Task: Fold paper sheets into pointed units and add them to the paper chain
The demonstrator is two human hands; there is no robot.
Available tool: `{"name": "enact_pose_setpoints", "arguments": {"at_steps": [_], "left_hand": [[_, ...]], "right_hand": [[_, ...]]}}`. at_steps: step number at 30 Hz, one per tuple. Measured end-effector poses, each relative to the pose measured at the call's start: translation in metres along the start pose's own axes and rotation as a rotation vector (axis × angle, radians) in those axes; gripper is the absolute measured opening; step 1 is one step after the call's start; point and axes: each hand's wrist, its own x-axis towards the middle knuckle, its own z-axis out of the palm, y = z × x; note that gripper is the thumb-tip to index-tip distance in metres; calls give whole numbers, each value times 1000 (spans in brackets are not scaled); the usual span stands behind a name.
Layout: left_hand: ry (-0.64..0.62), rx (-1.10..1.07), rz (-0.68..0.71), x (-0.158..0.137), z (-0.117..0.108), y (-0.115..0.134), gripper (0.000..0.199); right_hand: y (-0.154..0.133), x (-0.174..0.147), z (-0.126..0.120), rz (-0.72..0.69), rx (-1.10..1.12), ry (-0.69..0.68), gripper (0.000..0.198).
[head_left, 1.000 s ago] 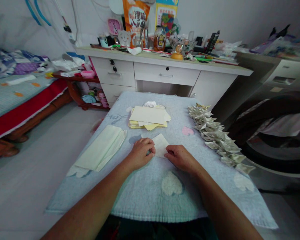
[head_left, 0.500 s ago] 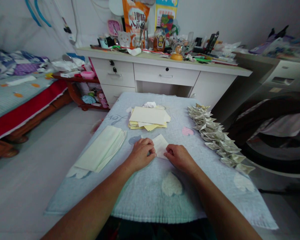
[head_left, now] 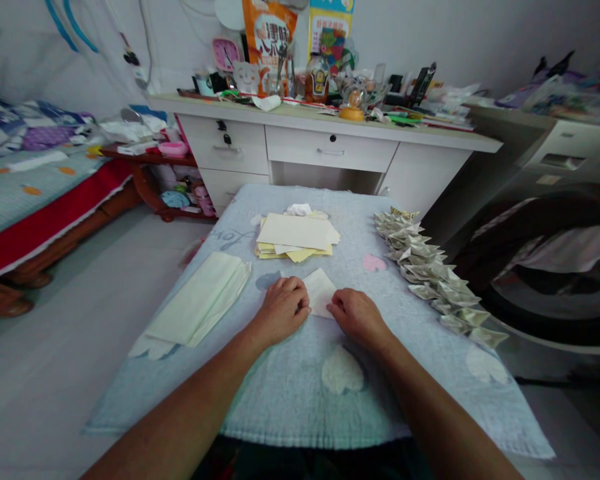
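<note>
A small cream piece of paper [head_left: 320, 292] lies on the cloth between my hands, one corner pointing away from me. My left hand [head_left: 286, 307] is closed on its left edge, fingers curled. On its lower right edge my right hand [head_left: 357, 315] pinches the paper between thumb and forefinger. Beyond the hands rests a stack of cream and yellow paper sheets [head_left: 297, 231]. A folded bundle of pale green-white paper [head_left: 197, 300] lies to the left. Along the right edge run rows of folded paper pieces [head_left: 433, 273] with pointed tips.
A light blue cloth [head_left: 280, 407] with heart prints covers the table. Behind it stands a white desk [head_left: 330, 143] crowded with jars, a pink clock [head_left: 225, 55] and an orange bag [head_left: 269, 43]. A washing machine [head_left: 575, 160] is on the right, a bed [head_left: 35, 193] on the left.
Both hands stay at the small paper with almost the same grip. The whole view has shifted very slightly; nothing on the table has visibly moved.
</note>
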Motion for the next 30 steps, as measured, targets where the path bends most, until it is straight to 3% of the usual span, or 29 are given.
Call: {"name": "enact_pose_setpoints", "arguments": {"at_steps": [8,22,30], "left_hand": [[-13,-31,-14,0,-2,0,5],[-37,-79,-5,0,-3,-3,22],[-42,-116,-35,1,-7,-2,22]], "right_hand": [[-4,2,0,76,-63,-32,24],[-4,2,0,102,-86,-42,25],[-3,2,-1,95,-82,-42,26]]}}
